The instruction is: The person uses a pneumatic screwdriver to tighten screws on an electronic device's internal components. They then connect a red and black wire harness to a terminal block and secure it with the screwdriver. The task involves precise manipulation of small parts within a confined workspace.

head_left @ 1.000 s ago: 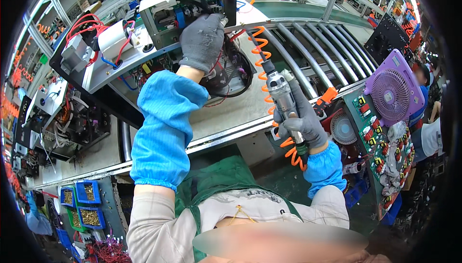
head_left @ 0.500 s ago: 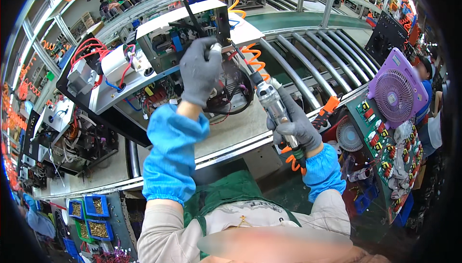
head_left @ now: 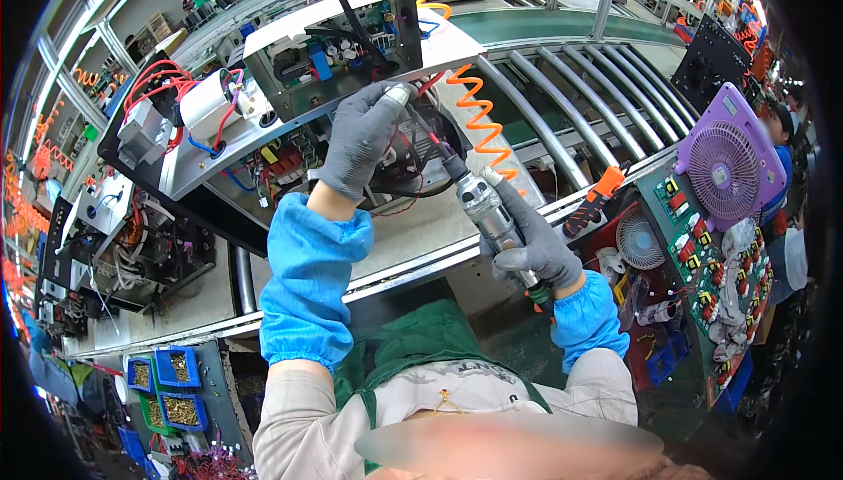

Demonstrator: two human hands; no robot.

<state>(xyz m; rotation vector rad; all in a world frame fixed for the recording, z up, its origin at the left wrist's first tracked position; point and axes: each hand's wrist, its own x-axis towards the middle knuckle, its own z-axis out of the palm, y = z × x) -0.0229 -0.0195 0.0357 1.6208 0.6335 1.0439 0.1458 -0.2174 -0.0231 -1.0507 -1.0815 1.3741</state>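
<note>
My right hand (head_left: 540, 247), in a grey glove, is wrapped round a silver air screwdriver (head_left: 486, 208). Its bit slants up and left toward the open side of a metal equipment chassis (head_left: 211, 183), close to a round black fan-like part and loose wires. My left hand (head_left: 358, 142), also gloved, is closed in a pinch at the chassis edge, beside the bit. Whatever lies between those fingertips is too small to make out. On top of the chassis are an open metal box with circuit boards (head_left: 338, 36) and a white cylinder with red wires (head_left: 207, 115).
Metal rollers (head_left: 562, 120) run off to the right, with an orange coiled hose (head_left: 479, 115) before them. A purple fan (head_left: 724, 159) stands by several small circuit boards (head_left: 702, 256). Blue bins of screws (head_left: 182, 411) sit at lower left. Another wired unit (head_left: 123, 243) is at left.
The screwdriver's tip has dropped lower and nearer to me, just right of my left hand. My left hand has shifted slightly, with its fingers still pinched.
</note>
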